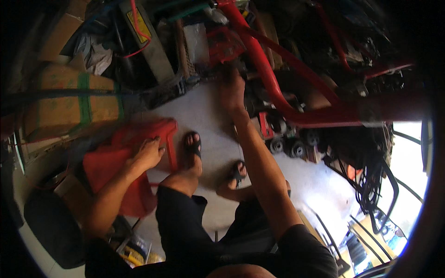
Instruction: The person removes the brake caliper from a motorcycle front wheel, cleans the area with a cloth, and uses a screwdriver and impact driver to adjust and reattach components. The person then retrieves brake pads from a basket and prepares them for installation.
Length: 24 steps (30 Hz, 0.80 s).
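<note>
My left hand (149, 154) hovers over or rests on a red plastic stool (104, 162) to my left; which of the two I cannot tell. Its fingers are apart and nothing shows in them. My right arm stretches far forward, and my right hand (233, 92) is beside the red metal frame (264, 69), close to the dark clutter at the floor's far edge. Shadow hides the fingers of that hand, so any thing in them cannot be made out. Just beyond it lies a red plastic piece (225, 44).
A taped cardboard box (69, 102) stands at the left. Small wheel-like parts (296, 148) sit on the floor under the red frame. Black cables (371, 185) hang at the right. A dark rounded seat (51, 222) is at the lower left. My sandalled feet are on the pale floor (213, 125).
</note>
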Available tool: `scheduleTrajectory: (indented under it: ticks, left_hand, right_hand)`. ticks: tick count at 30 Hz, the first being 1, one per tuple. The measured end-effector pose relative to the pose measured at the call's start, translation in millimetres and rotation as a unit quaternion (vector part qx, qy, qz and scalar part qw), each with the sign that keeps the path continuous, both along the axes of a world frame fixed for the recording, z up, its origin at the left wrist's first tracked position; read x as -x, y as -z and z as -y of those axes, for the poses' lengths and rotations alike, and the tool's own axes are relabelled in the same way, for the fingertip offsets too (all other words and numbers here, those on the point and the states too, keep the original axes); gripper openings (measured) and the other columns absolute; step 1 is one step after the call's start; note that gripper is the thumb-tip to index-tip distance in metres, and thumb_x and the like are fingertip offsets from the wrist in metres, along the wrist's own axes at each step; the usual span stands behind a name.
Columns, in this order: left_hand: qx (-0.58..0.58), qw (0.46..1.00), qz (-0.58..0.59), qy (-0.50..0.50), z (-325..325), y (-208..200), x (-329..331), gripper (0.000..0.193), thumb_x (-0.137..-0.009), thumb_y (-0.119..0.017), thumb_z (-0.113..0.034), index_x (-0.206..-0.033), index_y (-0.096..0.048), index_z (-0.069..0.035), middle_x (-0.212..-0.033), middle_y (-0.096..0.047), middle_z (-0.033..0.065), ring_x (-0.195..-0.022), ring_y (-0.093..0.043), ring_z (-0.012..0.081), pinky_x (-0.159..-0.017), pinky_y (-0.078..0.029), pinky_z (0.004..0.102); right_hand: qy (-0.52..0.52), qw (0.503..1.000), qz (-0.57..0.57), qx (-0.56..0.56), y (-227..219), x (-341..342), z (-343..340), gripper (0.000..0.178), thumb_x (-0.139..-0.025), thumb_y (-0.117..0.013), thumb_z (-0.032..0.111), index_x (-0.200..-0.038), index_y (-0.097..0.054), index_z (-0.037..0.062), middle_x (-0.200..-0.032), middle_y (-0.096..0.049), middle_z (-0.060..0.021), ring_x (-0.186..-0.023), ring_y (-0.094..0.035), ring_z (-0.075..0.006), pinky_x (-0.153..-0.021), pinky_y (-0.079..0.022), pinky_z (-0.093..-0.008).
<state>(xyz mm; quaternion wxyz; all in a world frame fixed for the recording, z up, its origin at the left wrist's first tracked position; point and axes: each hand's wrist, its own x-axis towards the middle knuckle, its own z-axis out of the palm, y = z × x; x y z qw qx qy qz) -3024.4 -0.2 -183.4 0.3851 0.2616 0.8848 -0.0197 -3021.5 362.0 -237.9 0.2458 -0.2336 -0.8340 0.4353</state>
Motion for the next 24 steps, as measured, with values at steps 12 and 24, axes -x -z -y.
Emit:
scheduleTrajectory:
  ticks: [12, 24]
  left_hand:
    - [-0.232, 0.763, -0.363, 0.483, -282, 51, 237, 0.073, -0.091, -0.067, -0.003, -0.158, -0.04, -0.004, -0.131, -0.063, 0.0245, -0.126, -0.061, 0.0397, -0.106, -0.051, 0.0478]
    - [-0.42, 0.877, -0.111, 0.206, -282, 90, 240, 0.103, -0.086, -0.083, -0.05, -0.162, -0.033, -0.002, -0.149, -0.056, 0.0273, -0.14, -0.054, 0.0401, -0.115, -0.046, 0.0468]
  right_hand:
    - [0.191, 0.976, -0.054, 0.085, 91, 92, -55, 0.056, -0.088, -0.08, 0.028, -0.122, -0.052, -0.006, -0.115, -0.071, -0.0307, -0.11, -0.07, -0.0485, -0.093, -0.055, -0.0497]
    - [0.205, 0.922, -0.243, 0.222, 85, 52, -34, 0.038, -0.104, -0.063, 0.011, -0.135, -0.058, -0.0107, -0.121, -0.071, -0.0243, -0.111, -0.068, -0.0299, -0.094, -0.052, -0.0407]
